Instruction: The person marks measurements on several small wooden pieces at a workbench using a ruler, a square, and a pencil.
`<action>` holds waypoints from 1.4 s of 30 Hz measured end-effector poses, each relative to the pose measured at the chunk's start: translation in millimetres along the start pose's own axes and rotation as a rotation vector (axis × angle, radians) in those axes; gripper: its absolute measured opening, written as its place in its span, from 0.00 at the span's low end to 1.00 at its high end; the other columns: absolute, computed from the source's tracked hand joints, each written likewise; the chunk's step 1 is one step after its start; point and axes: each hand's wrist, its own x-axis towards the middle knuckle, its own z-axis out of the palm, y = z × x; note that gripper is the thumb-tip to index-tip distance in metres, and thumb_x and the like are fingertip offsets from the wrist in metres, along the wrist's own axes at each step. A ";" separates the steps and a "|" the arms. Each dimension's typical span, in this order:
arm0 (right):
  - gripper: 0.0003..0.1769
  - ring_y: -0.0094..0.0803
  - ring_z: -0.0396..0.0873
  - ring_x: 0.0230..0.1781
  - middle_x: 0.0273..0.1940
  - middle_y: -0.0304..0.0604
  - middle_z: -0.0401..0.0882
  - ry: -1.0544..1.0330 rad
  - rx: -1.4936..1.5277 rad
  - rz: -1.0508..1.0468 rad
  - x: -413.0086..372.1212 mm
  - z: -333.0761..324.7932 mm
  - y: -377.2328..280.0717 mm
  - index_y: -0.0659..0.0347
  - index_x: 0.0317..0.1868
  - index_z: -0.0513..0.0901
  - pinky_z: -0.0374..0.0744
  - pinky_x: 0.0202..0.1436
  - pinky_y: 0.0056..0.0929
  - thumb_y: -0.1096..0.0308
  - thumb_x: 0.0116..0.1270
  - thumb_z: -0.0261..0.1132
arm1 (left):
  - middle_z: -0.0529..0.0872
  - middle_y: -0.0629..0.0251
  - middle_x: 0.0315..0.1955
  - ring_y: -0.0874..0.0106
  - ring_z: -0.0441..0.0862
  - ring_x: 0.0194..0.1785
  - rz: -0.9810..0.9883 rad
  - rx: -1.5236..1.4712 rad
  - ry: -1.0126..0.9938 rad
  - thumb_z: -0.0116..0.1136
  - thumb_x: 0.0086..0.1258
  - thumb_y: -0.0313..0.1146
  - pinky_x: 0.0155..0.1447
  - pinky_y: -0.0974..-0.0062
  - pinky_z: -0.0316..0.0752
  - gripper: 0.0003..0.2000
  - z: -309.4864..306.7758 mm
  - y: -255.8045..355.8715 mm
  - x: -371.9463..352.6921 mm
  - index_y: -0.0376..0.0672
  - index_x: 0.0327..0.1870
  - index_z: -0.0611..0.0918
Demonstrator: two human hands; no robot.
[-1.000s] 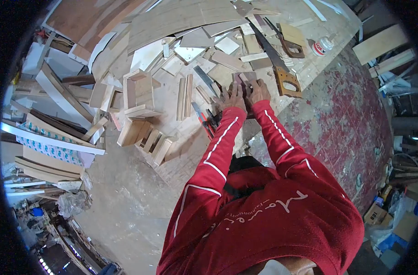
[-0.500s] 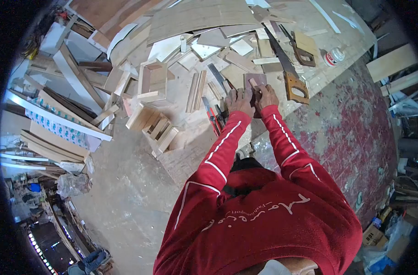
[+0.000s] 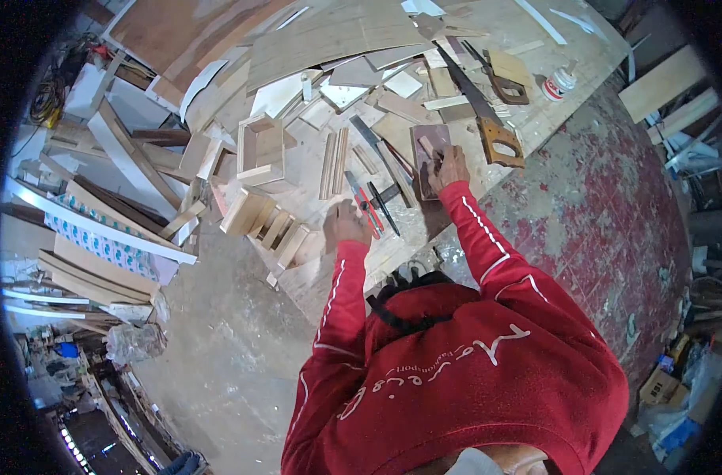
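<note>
My right hand has its fingers closed on a small light wood piece, which rests on a reddish-brown flat block near the table's front edge. Farther left, my left hand is low over the tabletop, somewhat blurred, its fingers apart. Right beside it lies a red-handled tool; whether the fingers touch it I cannot make out. A black clamp-like tool and a long dark strip lie between the hands.
A handsaw with a wooden handle lies to the right, near a white glue bottle. Small wooden boxes and a slatted wood piece stand at left. Wood scraps and a large plywood sheet cover the back.
My left hand has left the reddish-brown block and moved left to beside the red-handled tool. My right hand stays at the block with the small wood piece. The view has shifted slightly.
</note>
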 end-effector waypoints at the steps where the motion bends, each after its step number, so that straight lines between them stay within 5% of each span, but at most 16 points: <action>1: 0.15 0.50 0.76 0.34 0.32 0.52 0.74 0.064 0.054 -0.035 -0.7 -13.4 -6.9 0.62 0.42 0.72 0.75 0.40 0.41 0.68 0.54 0.62 | 0.82 0.60 0.33 0.61 0.80 0.37 -0.071 -0.114 -0.018 0.59 0.54 0.30 0.43 0.65 0.74 0.14 3.0 -7.7 -9.0 0.40 0.43 0.77; 4: 0.17 0.49 0.76 0.36 0.34 0.54 0.76 -0.139 0.352 0.180 -14.0 -24.6 -7.4 0.61 0.44 0.71 0.74 0.41 0.40 0.67 0.55 0.62 | 0.84 0.61 0.29 0.67 0.81 0.35 -0.104 -0.232 -0.069 0.62 0.50 0.27 0.41 0.71 0.76 0.13 -0.2 -17.7 -19.8 0.39 0.38 0.79; 5: 0.13 0.48 0.78 0.30 0.27 0.52 0.78 -0.101 0.473 0.210 -20.2 -26.9 -12.6 0.62 0.38 0.75 0.74 0.36 0.39 0.67 0.53 0.64 | 0.84 0.62 0.27 0.69 0.82 0.33 -0.055 -0.231 -0.107 0.63 0.48 0.26 0.40 0.74 0.76 0.12 -3.5 -18.0 -21.8 0.39 0.36 0.80; 8: 0.09 0.45 0.79 0.28 0.25 0.50 0.78 -0.304 0.382 0.220 -43.5 -26.2 -19.6 0.63 0.31 0.79 0.75 0.36 0.37 0.67 0.52 0.66 | 0.85 0.61 0.25 0.71 0.83 0.30 -0.091 -0.391 -0.181 0.64 0.47 0.25 0.37 0.77 0.77 0.11 -22.5 2.9 -22.3 0.38 0.34 0.80; 9: 0.07 0.38 0.80 0.28 0.25 0.48 0.80 -0.254 0.432 0.189 -50.5 -36.0 -35.8 0.63 0.28 0.81 0.76 0.36 0.32 0.68 0.52 0.66 | 0.84 0.60 0.24 0.71 0.83 0.29 -0.124 -0.508 -0.176 0.64 0.48 0.24 0.35 0.76 0.77 0.11 -17.1 2.2 -22.1 0.37 0.34 0.80; 15: 0.05 0.25 0.76 0.25 0.24 0.41 0.79 -0.392 0.860 0.314 -99.9 -18.3 -61.8 0.64 0.33 0.81 0.75 0.33 0.24 0.74 0.57 0.60 | 0.82 0.60 0.21 0.71 0.79 0.23 -0.174 -0.869 -0.250 0.62 0.50 0.19 0.26 0.76 0.73 0.09 36.3 -23.5 -14.5 0.33 0.33 0.78; 17: 0.07 0.22 0.73 0.21 0.21 0.39 0.76 -0.452 0.984 0.477 -113.0 -6.0 -64.7 0.66 0.33 0.81 0.73 0.28 0.24 0.72 0.61 0.57 | 0.83 0.58 0.28 0.71 0.79 0.25 -0.300 -1.003 -0.276 0.62 0.49 0.18 0.26 0.76 0.74 0.11 21.9 -6.8 -14.0 0.33 0.36 0.78; 21: 0.11 0.20 0.68 0.15 0.19 0.35 0.73 -0.411 0.789 0.408 -125.0 -2.4 -66.4 0.63 0.30 0.79 0.68 0.18 0.21 0.66 0.66 0.55 | 0.81 0.57 0.37 0.71 0.80 0.30 -0.480 -1.352 -0.278 0.62 0.49 0.17 0.28 0.77 0.75 0.17 12.3 2.3 -15.3 0.33 0.43 0.76; 23: 0.16 0.22 0.70 0.17 0.19 0.35 0.74 -0.569 0.871 0.554 -122.9 -10.4 -76.5 0.62 0.31 0.81 0.70 0.23 0.23 0.60 0.66 0.54 | 0.78 0.58 0.43 0.72 0.79 0.35 -0.281 -1.350 -0.190 0.61 0.51 0.18 0.32 0.77 0.76 0.22 34.2 -16.2 -16.3 0.34 0.51 0.73; 26: 0.17 0.23 0.71 0.21 0.23 0.35 0.76 -0.644 0.927 0.721 -117.1 -24.3 -100.0 0.59 0.32 0.82 0.70 0.25 0.21 0.56 0.66 0.53 | 0.78 0.62 0.41 0.74 0.77 0.39 -0.260 -1.265 -0.297 0.59 0.56 0.20 0.38 0.78 0.76 0.22 28.7 -24.7 -14.4 0.36 0.54 0.71; 29: 0.15 0.23 0.72 0.27 0.29 0.36 0.77 -0.536 1.227 0.993 -115.9 -29.4 -115.8 0.57 0.36 0.81 0.71 0.28 0.22 0.56 0.66 0.54 | 0.78 0.65 0.40 0.77 0.76 0.42 -0.090 -1.132 -0.147 0.57 0.60 0.24 0.43 0.79 0.74 0.20 41.4 -25.8 -10.1 0.37 0.55 0.71; 33: 0.15 0.33 0.76 0.41 0.40 0.42 0.78 -0.550 1.724 1.039 -115.8 -16.6 -114.9 0.60 0.47 0.76 0.75 0.42 0.30 0.62 0.66 0.52 | 0.77 0.66 0.44 0.78 0.74 0.47 -0.062 -1.087 -0.271 0.57 0.61 0.27 0.51 0.80 0.70 0.22 -28.4 28.6 -19.4 0.36 0.57 0.69; 37: 0.15 0.31 0.76 0.37 0.38 0.41 0.77 -0.610 1.797 0.754 -109.4 30.4 -70.2 0.60 0.47 0.75 0.75 0.41 0.28 0.61 0.66 0.52 | 0.72 0.63 0.51 0.73 0.70 0.54 0.100 -1.189 -0.202 0.60 0.57 0.25 0.57 0.76 0.67 0.28 -32.9 49.4 -30.0 0.36 0.61 0.65; 42: 0.15 0.31 0.76 0.36 0.38 0.41 0.78 -0.556 1.739 0.797 -111.1 30.0 -75.7 0.59 0.47 0.76 0.75 0.40 0.29 0.61 0.65 0.53 | 0.69 0.61 0.54 0.72 0.67 0.57 0.111 -1.207 -0.244 0.61 0.56 0.25 0.61 0.72 0.64 0.30 -51.0 56.3 -37.7 0.35 0.61 0.63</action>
